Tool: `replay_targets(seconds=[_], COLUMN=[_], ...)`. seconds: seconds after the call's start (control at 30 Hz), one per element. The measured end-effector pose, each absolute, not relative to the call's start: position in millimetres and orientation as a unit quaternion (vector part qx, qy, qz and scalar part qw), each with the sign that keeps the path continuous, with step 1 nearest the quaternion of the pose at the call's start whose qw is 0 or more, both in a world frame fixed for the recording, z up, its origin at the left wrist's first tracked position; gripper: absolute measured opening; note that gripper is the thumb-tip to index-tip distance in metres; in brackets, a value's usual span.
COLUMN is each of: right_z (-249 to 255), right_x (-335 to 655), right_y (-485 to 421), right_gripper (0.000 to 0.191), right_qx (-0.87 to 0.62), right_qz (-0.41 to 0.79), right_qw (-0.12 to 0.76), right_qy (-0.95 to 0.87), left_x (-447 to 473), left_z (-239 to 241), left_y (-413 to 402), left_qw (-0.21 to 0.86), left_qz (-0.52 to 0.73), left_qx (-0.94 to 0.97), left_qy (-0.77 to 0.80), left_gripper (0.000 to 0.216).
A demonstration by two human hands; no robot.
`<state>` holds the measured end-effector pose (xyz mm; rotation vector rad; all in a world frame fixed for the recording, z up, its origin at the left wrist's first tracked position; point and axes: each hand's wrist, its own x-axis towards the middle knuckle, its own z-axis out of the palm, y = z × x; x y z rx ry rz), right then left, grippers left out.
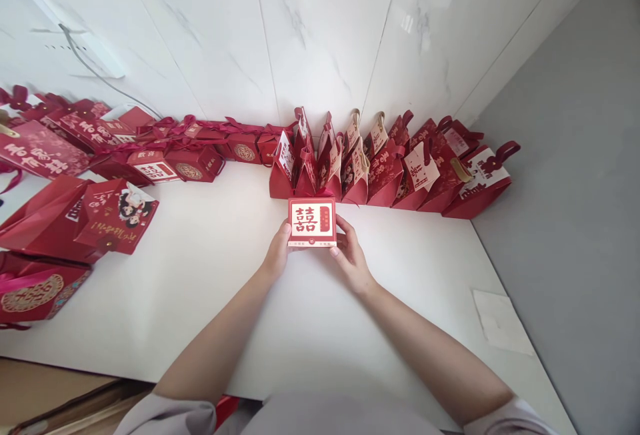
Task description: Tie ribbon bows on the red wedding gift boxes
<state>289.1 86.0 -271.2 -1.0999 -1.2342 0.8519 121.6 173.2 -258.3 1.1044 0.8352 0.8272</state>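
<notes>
Between my two hands is a small red and white gift box (311, 223), its front marked with a large dark red double character. My left hand (279, 250) grips its left side, with the fingers mostly hidden behind it. On the right side my right hand (353, 258) holds the lower corner, thumb in front and fingers around the edge. Just beyond the box stands a double row of red peaked gift boxes (385, 178) with strap handles, close against the wall.
Ribboned red boxes (193, 163) line the wall on the left. Larger red boxes (45, 221) crowd the left end of the white table (210, 275). A pale paper sheet (501, 321) lies near the right edge, by a grey wall (575, 175). A grey cable (95, 68) runs down the tiles.
</notes>
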Motion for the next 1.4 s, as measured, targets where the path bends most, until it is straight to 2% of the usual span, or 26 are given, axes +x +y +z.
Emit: replay_targets(seconds=[0.2,0.3,0.47,0.67,0.9,1.1,1.4], right_z=[-270,-269,-271,-267,-264,-264,-269], right_x=[286,284,285,289,290,291,292], right_y=[81,82,84,83,84,84,84], right_gripper=[0.076,0.073,0.048,0.051,0.049,0.057,0.059], right_qx=[-0.532,-0.502,-0.48,-0.494,-0.504,-0.497,-0.472], right_qz=[0.253,0.279,0.351,0.32,0.31,0.309,0.307], right_qw=[0.615,0.63,0.597,0.576,0.562,0.558,0.566], right_qy=[-0.524,-0.523,-0.538,-0.568,-0.577,-0.588,-0.601], left_x=[121,120,119,121,126,126,125], left_z=[-257,-249,-239,-243,-244,-241,-243], left_y=[175,173,165,162,159,160,162], left_qw=[0.761,0.796,0.871,0.915,0.934,0.929,0.911], left_qz=[0.35,0.315,0.242,0.2,0.179,0.201,0.226], left_qx=[0.4,0.391,0.343,0.264,0.235,0.24,0.259], left_qy=[0.372,0.338,0.255,0.229,0.2,0.199,0.228], left_gripper=[0.056,0.055,0.063,0.074,0.085,0.082,0.077])
